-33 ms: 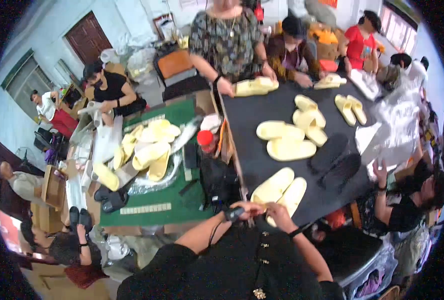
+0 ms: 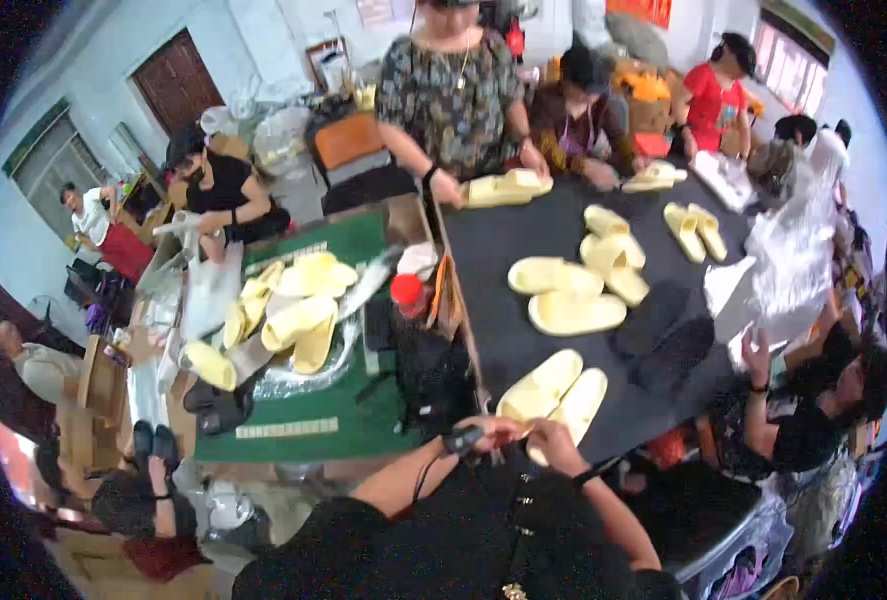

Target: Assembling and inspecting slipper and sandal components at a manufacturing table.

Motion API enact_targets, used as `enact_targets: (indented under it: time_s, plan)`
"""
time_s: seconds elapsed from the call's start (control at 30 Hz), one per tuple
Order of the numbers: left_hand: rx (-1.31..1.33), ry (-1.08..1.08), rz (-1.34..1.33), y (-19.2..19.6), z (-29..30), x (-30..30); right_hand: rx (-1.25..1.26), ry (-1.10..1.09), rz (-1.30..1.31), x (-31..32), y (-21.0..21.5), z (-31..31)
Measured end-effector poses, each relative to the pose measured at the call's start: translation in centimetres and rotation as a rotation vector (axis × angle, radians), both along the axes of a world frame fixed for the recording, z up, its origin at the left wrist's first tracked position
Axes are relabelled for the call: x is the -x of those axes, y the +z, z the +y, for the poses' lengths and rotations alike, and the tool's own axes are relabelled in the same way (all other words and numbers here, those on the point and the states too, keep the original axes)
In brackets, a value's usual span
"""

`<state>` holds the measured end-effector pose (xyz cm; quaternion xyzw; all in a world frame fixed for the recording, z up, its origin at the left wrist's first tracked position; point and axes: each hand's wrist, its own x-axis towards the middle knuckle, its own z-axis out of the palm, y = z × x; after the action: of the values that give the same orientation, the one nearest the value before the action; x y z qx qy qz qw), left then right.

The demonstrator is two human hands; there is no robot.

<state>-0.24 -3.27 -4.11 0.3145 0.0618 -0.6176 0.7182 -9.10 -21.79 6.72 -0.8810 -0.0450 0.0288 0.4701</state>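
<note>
My left hand and my right hand meet at the near edge of the black table, just in front of a pale yellow pair of slippers. Both have their fingers pinched together, close to each other. Something small seems to be between them, too blurred to make out. The right hand overlaps the near end of the right slipper, hiding part of it. Beyond that pair, two more pale yellow slippers lie side by side, and another pair partly overlaps farther back.
Dark slippers lie right on the black table. A green-topped table at left bears a pile of yellow slippers. A red-capped bottle stands between. Across the table, a person handles slippers; others work around.
The view has shifted slightly, so the near slippers and my hands appear a little lower. My hands stay pinched close together.
</note>
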Motion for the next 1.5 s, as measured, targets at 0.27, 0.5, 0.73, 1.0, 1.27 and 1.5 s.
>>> enact_targets:
  time_s: [0.27,0.5,0.73,1.0,1.27,1.5]
  plan:
    - [-0.015,0.017,0.221,-7.6,-0.3,-0.7,-0.038,-0.069,0.148,1.7,0.1,-0.5]
    - [0.071,-0.013,0.499,3.0,0.8,-1.5,-0.252,-0.11,0.247,1.4,2.1,-1.5]
    - [0.044,-0.038,0.728,0.9,-1.6,-1.0,-0.298,-0.253,0.216,1.4,3.7,-0.8]
    - [0.06,-0.045,0.6,0.4,-2.1,0.4,-0.406,-0.355,0.191,2.8,3.8,0.2]
    - [-0.029,-0.124,-0.07,5.3,-1.9,1.4,-0.298,-0.456,0.218,3.0,3.9,1.4]
    - [-0.047,-0.048,0.0,2.2,-2.2,1.8,-0.054,-0.377,-0.013,2.4,2.4,2.0]
